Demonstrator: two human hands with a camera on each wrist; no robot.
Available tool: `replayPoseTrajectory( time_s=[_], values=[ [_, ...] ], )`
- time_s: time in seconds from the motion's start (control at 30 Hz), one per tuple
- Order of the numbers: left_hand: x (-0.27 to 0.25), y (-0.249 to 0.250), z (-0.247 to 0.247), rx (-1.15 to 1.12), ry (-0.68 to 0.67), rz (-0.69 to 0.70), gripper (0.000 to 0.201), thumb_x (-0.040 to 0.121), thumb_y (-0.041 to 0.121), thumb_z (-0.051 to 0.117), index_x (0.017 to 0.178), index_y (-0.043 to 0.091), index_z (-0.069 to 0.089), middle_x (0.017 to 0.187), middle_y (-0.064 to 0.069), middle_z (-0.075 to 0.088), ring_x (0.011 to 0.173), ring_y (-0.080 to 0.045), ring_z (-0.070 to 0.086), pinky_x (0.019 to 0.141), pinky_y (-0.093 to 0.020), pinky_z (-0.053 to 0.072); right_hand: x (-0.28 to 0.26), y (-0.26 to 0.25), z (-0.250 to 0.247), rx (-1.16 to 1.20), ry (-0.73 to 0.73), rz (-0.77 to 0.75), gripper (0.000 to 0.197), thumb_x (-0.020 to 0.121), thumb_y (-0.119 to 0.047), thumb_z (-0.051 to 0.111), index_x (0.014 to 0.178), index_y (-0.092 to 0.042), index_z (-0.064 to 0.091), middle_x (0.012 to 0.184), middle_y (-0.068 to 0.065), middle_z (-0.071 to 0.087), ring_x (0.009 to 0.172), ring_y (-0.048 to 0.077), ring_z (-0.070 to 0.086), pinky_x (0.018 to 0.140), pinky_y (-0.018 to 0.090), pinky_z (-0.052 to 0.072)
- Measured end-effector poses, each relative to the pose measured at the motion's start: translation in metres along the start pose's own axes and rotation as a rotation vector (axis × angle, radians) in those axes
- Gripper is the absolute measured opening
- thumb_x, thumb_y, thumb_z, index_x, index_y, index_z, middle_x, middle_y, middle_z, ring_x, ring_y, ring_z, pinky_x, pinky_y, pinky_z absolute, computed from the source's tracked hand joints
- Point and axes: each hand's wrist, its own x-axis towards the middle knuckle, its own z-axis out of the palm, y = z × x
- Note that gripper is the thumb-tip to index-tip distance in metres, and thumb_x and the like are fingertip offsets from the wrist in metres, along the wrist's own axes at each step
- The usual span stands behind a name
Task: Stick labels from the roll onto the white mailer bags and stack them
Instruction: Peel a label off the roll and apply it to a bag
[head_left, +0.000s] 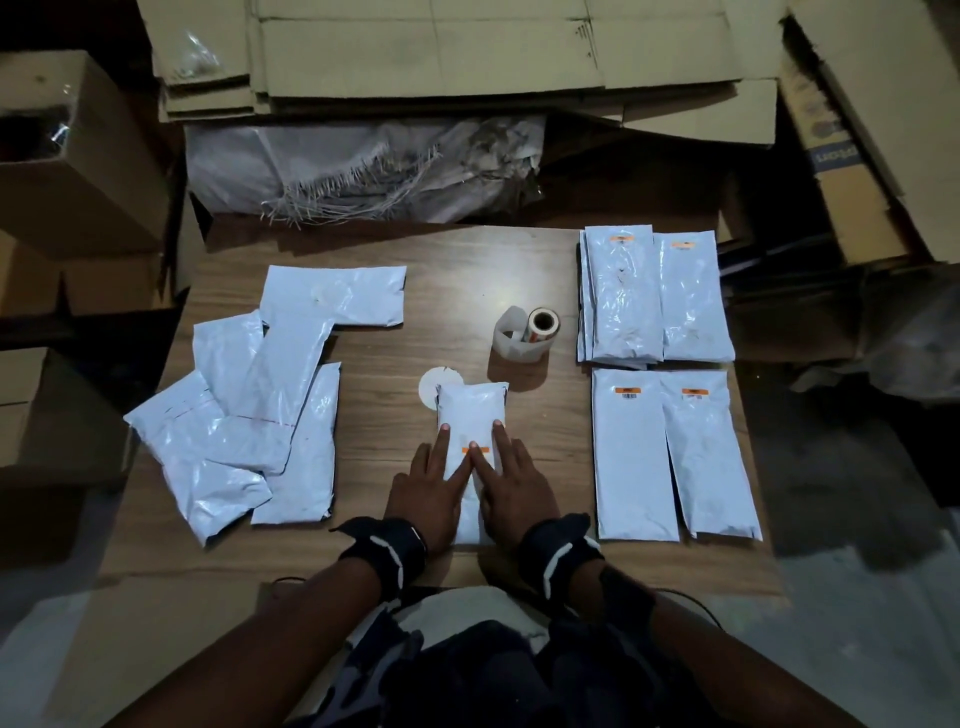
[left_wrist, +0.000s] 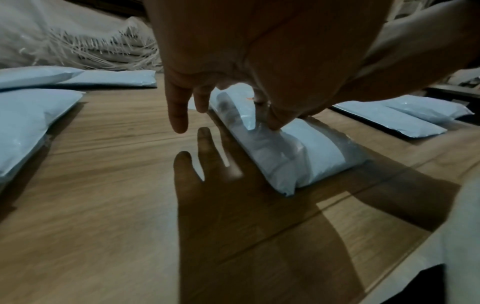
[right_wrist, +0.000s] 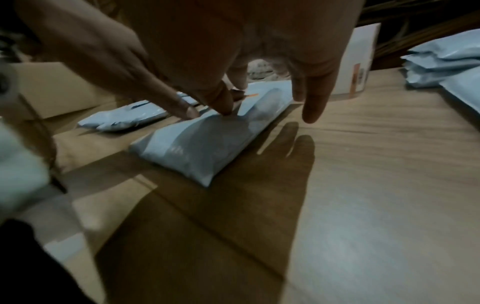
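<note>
A white mailer bag (head_left: 470, 410) lies lengthwise at the table's front centre, with a small orange label (head_left: 475, 450) on its top face. My left hand (head_left: 441, 467) and right hand (head_left: 501, 462) lie side by side on it, straight fingers pressing flat at the label. In the left wrist view the left hand (left_wrist: 226, 61) bears down on the bag (left_wrist: 306, 152). In the right wrist view the right hand (right_wrist: 259, 51) covers the bag (right_wrist: 197, 148), and the label's orange edge (right_wrist: 250, 95) shows. The label roll (head_left: 540, 325) stands behind the bag, its backing strip curled loose.
Several unlabelled white bags (head_left: 260, 415) lie overlapping on the left. On the right sit labelled bags, some stacked (head_left: 623, 296), others flat (head_left: 675, 457). A round white paper piece (head_left: 428, 392) peeks out by the centre bag. Cardboard boxes (head_left: 78, 156) surround the wooden table (head_left: 467, 270).
</note>
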Motion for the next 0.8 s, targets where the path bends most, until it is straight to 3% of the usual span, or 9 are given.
replayPoseTrajectory(
  time_s=[0.1,0.17,0.27,0.4,0.5,0.57,0.63,0.7,0.8],
  values=[
    [-0.001,0.004,-0.001,0.035,-0.023,-0.019,0.076,0.097,0.038,0.04,0.155,0.026,-0.008,0.16,-0.012,-0.022,0.142,-0.036,0.016,0.093,-0.048,0.042,0.0,-0.001,0.008,-0.073,-0.026,0.062,0.073,0.077,-0.027,0.057,0.146,-0.016,0.04,0.156,0.024,0.024,0.13,0.05,0.042,0.082,0.052,0.055],
    [-0.002,0.006,0.0,0.047,-0.026,-0.072,0.075,0.099,0.039,0.037,0.155,0.016,-0.008,0.16,-0.013,-0.021,0.144,-0.035,0.017,0.095,-0.048,0.042,0.0,-0.004,0.008,-0.076,-0.014,0.082,0.072,0.077,-0.032,0.048,0.145,-0.012,0.041,0.155,0.023,0.027,0.129,0.049,0.044,0.079,0.052,0.056],
    [-0.001,0.008,-0.001,0.022,-0.022,-0.143,0.078,0.099,0.039,0.036,0.153,0.007,-0.01,0.161,-0.016,-0.015,0.145,-0.032,0.017,0.098,-0.046,0.041,0.001,-0.009,0.005,-0.068,0.006,0.12,0.081,0.078,-0.035,0.045,0.151,-0.005,0.026,0.159,0.022,0.015,0.136,0.048,0.034,0.086,0.051,0.052],
    [-0.002,0.006,-0.003,-0.022,-0.017,-0.063,0.081,0.096,0.032,0.043,0.154,0.022,-0.011,0.16,-0.016,-0.02,0.142,-0.035,0.018,0.091,-0.044,0.044,-0.004,-0.008,0.008,-0.113,-0.048,0.075,0.089,0.074,-0.034,0.061,0.153,-0.018,0.024,0.16,0.02,0.012,0.135,0.048,0.035,0.08,0.049,0.054],
    [-0.002,0.006,-0.004,-0.034,-0.088,-0.114,0.078,0.097,0.037,0.039,0.154,0.023,-0.011,0.16,-0.015,-0.019,0.143,-0.034,0.018,0.095,-0.045,0.042,-0.005,-0.007,0.01,-0.06,-0.053,0.145,0.078,0.076,-0.036,0.053,0.149,-0.015,0.034,0.157,0.021,0.023,0.133,0.047,0.04,0.081,0.052,0.054],
    [-0.002,0.005,-0.006,-0.116,-0.085,-0.192,0.078,0.098,0.042,0.039,0.155,0.014,-0.005,0.162,-0.014,-0.008,0.143,-0.032,0.022,0.102,-0.046,0.039,-0.007,-0.006,0.009,0.019,-0.011,0.207,0.076,0.083,-0.038,0.044,0.152,-0.012,0.026,0.16,0.02,0.016,0.14,0.042,0.031,0.099,0.052,0.046],
    [-0.001,-0.002,-0.008,-0.277,-0.028,-0.217,0.073,0.095,0.046,0.043,0.152,0.01,0.013,0.157,-0.015,0.02,0.135,-0.03,0.036,0.102,-0.045,0.041,-0.007,-0.002,0.003,0.168,-0.03,0.31,0.076,0.087,-0.044,0.047,0.152,-0.013,0.021,0.16,0.014,0.015,0.143,0.034,0.025,0.11,0.044,0.035],
    [0.004,-0.011,-0.012,-0.455,0.038,-0.174,0.068,0.089,0.052,0.048,0.144,0.017,0.028,0.136,-0.011,0.049,0.117,-0.029,0.052,0.093,-0.043,0.047,-0.003,0.006,-0.004,0.292,-0.006,0.333,0.076,0.085,-0.052,0.054,0.146,-0.014,0.027,0.148,0.01,0.036,0.131,0.031,0.04,0.104,0.04,0.039],
    [0.012,-0.017,-0.021,-0.689,0.04,-0.084,0.089,0.074,0.065,0.054,0.147,0.026,0.021,0.132,-0.006,0.053,0.114,-0.026,0.056,0.093,-0.045,0.049,0.007,0.01,-0.015,0.498,-0.034,0.306,0.076,0.078,-0.052,0.066,0.139,-0.024,0.033,0.129,0.002,0.055,0.115,0.023,0.055,0.093,0.039,0.048]
  ],
)
